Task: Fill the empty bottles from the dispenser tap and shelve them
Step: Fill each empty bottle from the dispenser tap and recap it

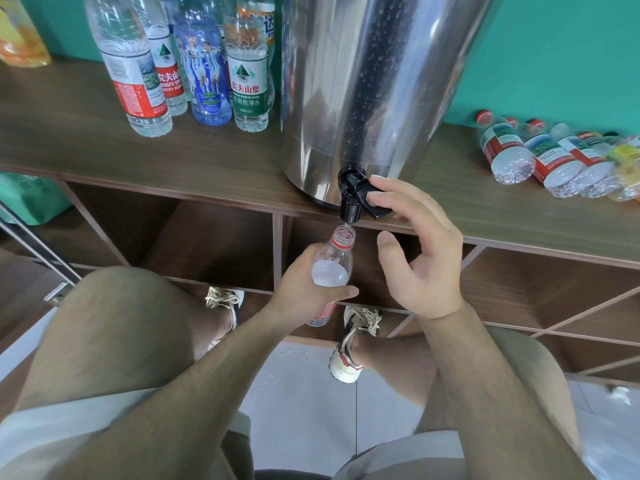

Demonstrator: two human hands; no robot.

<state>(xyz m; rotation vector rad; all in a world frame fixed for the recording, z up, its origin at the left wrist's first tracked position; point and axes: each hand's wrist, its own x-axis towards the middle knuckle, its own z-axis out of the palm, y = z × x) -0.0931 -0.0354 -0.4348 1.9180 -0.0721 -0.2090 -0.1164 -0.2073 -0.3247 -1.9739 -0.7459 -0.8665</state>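
Note:
A steel dispenser [374, 81] stands on the wooden shelf top [207, 161], its black tap [353, 197] hanging over the front edge. My left hand [304, 282] grips a clear bottle [334, 263] with a red neck ring, holding its open mouth right under the spout. Water stands high in the bottle, near its shoulder. My right hand [415, 251] has its fingertips pressing on the tap's black lever, thumb held apart below.
Several upright filled bottles [194, 64] stand left of the dispenser. Several empty bottles [554, 157] lie on their sides at the right end. Open wooden cubbies [221, 244] sit below the top. My knees and shoes are over a tiled floor.

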